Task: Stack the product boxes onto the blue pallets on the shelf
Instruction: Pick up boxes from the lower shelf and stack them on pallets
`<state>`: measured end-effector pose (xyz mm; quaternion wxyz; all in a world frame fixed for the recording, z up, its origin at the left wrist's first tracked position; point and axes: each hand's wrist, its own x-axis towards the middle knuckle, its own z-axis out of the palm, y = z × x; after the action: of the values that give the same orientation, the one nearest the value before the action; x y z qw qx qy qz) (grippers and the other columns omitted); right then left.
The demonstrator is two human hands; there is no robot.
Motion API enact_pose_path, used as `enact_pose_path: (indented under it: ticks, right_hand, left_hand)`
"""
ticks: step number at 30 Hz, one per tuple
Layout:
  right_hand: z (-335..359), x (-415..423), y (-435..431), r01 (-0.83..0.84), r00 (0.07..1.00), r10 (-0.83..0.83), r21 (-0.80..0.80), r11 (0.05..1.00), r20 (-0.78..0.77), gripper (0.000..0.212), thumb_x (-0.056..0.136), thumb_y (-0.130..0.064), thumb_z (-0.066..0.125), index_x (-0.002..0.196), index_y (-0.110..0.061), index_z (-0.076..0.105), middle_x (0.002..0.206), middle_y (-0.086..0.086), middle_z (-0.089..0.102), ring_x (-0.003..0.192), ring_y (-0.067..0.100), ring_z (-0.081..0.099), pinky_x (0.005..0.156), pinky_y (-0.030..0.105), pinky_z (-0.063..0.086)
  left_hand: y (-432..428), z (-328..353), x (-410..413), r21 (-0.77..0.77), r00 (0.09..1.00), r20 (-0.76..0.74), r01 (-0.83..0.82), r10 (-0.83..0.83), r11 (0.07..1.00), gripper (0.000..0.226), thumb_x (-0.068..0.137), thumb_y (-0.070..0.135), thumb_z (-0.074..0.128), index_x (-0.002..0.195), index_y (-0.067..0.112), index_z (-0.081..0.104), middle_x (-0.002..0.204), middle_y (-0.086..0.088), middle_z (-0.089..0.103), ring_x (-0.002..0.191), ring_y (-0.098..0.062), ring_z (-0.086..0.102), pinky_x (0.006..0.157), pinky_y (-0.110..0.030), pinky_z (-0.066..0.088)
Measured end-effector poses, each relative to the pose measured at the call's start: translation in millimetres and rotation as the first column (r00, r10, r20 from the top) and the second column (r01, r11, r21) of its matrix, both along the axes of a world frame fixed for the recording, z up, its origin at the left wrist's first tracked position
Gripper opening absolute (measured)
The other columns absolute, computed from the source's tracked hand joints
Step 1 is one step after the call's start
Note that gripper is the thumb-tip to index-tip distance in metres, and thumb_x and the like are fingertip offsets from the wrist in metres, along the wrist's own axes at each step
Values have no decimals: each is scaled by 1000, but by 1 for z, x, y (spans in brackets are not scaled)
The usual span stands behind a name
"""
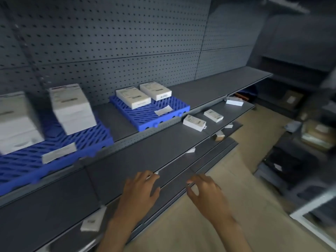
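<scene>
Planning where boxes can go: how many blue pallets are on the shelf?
2. The left blue pallet carries tall box stacks and runs off the frame; the middle blue pallet carries two flat boxes. Others may lie out of view.

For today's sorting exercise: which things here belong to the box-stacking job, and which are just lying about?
Job: near blue pallet, far blue pallet, stacked boxes, loose boxes on lower shelf, left hand, right hand.
Lying about: paper slip, brown cartons.
</scene>
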<state>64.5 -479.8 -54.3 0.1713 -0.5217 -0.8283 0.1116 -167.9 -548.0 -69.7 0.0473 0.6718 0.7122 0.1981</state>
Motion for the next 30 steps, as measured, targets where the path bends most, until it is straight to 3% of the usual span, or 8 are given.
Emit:
enact_pose_path:
  ticks: [2, 9, 15, 27, 30]
  right_hand:
    - [1, 14, 27, 17, 1000, -17, 2, 1000, 8, 18, 95, -35, 63, 111, -35, 70, 115, -13, 65, 108, 14, 63, 86, 34, 54]
    - [0, 73, 119, 99, 995, -98, -33, 995, 14, 19, 97, -40, 59, 113, -40, 67, 112, -18, 61, 106, 9, 61, 82, 30, 53]
    - [-6, 141, 204, 125, 992, -126, -31, 992, -30, 17, 97, -36, 62, 111, -35, 69, 110, -15, 63, 103, 12, 61, 84, 33, 53]
    - [-9, 303, 366, 12, 999, -13, -27, 1000, -30, 17, 98, -38, 58, 112, -34, 68, 109, -15, 60, 104, 12, 61, 85, 34, 51]
    - [-9, 323, 404, -17, 999, 16, -22, 1000, -43, 17, 97, -38, 59, 109, -33, 70, 107, -15, 63, 101, 11, 62, 84, 34, 54]
  left_hand:
    - [33, -3, 14, 15, 1000, -7, 29, -29, 999, 36, 93, 45, 53, 124, 32, 64, 122, 12, 62, 109, -18, 61, 84, -43, 51]
    - [136, -4, 77, 29, 992, -15, 125, -125, 992, 28, 89, 39, 68, 116, 30, 66, 116, 11, 61, 105, -16, 61, 76, -37, 50]
    - [223, -4, 142, 30, 988, -38, 150, -149, 988, 31, 98, 41, 57, 126, 30, 62, 129, 11, 57, 119, -15, 55, 92, -37, 46]
    - [366, 6, 280, -26, 996, -92, 12, -14, 1000, 36, 98, 41, 58, 132, 29, 62, 129, 11, 60, 116, -16, 58, 93, -39, 48]
    - [390, 2, 298, -45, 994, -103, -35, 31, 998, 33, 94, 40, 65, 125, 29, 66, 123, 10, 64, 109, -18, 62, 84, -40, 52]
